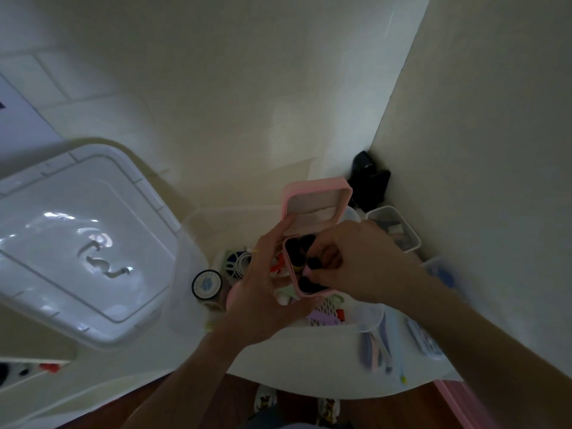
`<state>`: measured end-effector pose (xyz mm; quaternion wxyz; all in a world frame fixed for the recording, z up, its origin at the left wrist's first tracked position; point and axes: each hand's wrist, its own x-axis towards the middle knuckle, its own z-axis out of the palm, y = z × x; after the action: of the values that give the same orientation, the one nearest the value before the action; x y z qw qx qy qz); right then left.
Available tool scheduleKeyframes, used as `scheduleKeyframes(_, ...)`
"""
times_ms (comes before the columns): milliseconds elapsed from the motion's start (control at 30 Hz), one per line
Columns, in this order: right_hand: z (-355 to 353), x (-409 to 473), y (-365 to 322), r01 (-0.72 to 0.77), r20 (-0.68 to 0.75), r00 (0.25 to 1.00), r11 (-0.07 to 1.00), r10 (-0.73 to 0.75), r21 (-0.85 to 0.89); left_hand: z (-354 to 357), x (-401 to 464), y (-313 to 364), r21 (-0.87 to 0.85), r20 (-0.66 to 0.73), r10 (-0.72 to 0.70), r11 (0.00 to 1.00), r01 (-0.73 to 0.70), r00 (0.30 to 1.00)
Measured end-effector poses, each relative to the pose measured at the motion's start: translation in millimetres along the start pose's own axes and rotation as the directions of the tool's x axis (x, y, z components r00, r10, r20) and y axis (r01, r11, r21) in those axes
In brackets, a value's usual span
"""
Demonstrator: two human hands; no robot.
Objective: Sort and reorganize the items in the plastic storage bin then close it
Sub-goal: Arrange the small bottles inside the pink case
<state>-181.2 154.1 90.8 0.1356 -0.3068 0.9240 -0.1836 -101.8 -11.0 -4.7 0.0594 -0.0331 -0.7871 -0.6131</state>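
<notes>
Looking down past my own forearms, I see my shoes and a strip of wood floor nearest me, then the white tabletop with a few pens lying loose on its right side. Just beyond its near edge sits the clear plastic storage bin, open, with small odds and ends in it: a roll of tape, a coil of white cable and a purple mesh piece.

Above the bin my left hand cradles a small pink case from below and from its left side, fingers wrapped around the base and the thumb up against the hinged lid. I judge I hold it there so that anything that slips falls back into the bin. The lid stands open, tipped away from me, so the dark things inside can be reached. That grip is closed firmly on the case.

My right hand reaches in from the right, fingertips pinched on a small black piece at the mouth of the case; whether it is going in or coming out I cannot tell.

Farther left, the bin's white lid rests apart from it, so closing is not yet done. A small clear tub and a black object sit in the far corner by the wall.
</notes>
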Motion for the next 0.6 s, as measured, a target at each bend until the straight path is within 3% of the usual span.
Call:
scheduleKeyframes(233, 3, -1, 6, -0.046, -0.052, 0.997, 0.998, 0.048, 0.051, 0, -2, 2, -0.010, 0.013, 0.029, 1.000, -0.029, 0.999)
scheduleKeyframes(367, -25, -5, 24, -0.075, -0.258, 0.960, 0.986, 0.111, 0.147, -3, -3, 4, -0.038, 0.009, 0.018, 0.999, -0.018, 1.000)
scheduleKeyframes(600, -14, -5, 27, 0.133, -0.179, 0.976, 0.989, -0.120, 0.062, -3, -2, 7, -0.024, 0.029, 0.020, 1.000, -0.020, 0.999)
